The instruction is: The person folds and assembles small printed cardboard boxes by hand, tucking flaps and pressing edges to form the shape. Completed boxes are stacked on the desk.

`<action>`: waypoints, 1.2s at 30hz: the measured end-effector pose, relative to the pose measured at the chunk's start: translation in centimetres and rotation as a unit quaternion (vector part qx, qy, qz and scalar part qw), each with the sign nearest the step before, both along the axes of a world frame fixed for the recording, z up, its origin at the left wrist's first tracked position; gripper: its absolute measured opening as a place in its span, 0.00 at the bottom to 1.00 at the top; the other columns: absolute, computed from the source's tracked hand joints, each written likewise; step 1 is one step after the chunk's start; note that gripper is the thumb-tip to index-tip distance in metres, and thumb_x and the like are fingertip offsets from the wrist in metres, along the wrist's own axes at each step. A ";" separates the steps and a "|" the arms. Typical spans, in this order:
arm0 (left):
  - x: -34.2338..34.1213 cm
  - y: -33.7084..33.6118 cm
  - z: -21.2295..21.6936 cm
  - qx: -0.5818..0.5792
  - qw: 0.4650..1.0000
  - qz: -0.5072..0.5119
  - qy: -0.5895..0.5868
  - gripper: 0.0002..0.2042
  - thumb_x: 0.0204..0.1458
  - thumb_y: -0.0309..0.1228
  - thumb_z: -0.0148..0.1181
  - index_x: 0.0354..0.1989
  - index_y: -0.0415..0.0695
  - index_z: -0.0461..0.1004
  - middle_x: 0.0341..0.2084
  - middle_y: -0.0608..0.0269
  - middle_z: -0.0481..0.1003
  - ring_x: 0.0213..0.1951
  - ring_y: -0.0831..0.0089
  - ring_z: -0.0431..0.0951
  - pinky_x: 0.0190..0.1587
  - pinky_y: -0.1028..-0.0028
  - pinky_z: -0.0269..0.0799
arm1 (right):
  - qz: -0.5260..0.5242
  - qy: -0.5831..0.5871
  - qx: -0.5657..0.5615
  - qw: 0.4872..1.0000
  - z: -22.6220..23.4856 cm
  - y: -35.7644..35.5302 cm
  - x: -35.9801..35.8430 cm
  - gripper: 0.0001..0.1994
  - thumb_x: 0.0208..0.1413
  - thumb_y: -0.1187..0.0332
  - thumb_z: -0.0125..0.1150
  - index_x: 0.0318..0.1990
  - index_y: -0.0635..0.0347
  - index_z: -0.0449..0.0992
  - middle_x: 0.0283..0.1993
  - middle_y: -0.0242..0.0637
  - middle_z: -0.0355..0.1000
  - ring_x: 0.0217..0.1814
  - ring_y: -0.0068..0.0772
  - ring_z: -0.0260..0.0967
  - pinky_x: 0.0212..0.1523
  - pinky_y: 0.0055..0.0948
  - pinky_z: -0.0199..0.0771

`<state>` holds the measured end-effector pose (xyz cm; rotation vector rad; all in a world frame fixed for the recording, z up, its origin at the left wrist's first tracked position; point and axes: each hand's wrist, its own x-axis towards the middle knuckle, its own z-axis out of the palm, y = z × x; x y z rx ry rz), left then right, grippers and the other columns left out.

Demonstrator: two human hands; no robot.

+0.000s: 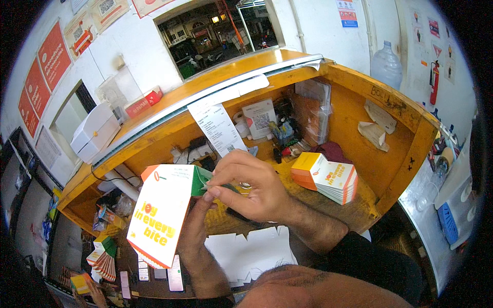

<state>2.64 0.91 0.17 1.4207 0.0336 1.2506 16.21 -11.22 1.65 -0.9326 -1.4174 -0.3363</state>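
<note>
A printed white food carton [163,205] with an orange zigzag lower edge and a green side panel is raised in front of me, slightly tilted. My left hand [197,218] holds it from behind at its right side, the fingers partly hidden by the card. Thumb and fingers of my right hand [251,185] pinch at the green panel's upper edge, where a thin pale strip or flap shows; I cannot make out which. To the right, a fanned stack of matching cartons [334,179] with orange and yellow ends lies on the wooden desk [359,208].
A long paper receipt [218,128] hangs from the counter ledge. White cut sheets [251,254] lie below my hands, and phones [175,272] sit at the near left. More cartons [102,259] stand there, with another person's hand [96,293] beyond.
</note>
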 end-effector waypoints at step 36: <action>-0.4 3.0 -3.2 -0.035 0.995 -0.005 -0.090 0.29 0.69 0.35 0.66 0.75 0.42 0.66 0.60 0.54 0.80 0.55 0.61 0.85 0.56 0.63 0.85 | -0.060 -0.156 0.105 0.980 -0.2 0.3 0.8 0.15 0.51 0.65 0.85 0.46 0.53 0.89 0.47 0.36 0.82 0.54 0.43 0.83 0.53 0.45 0.85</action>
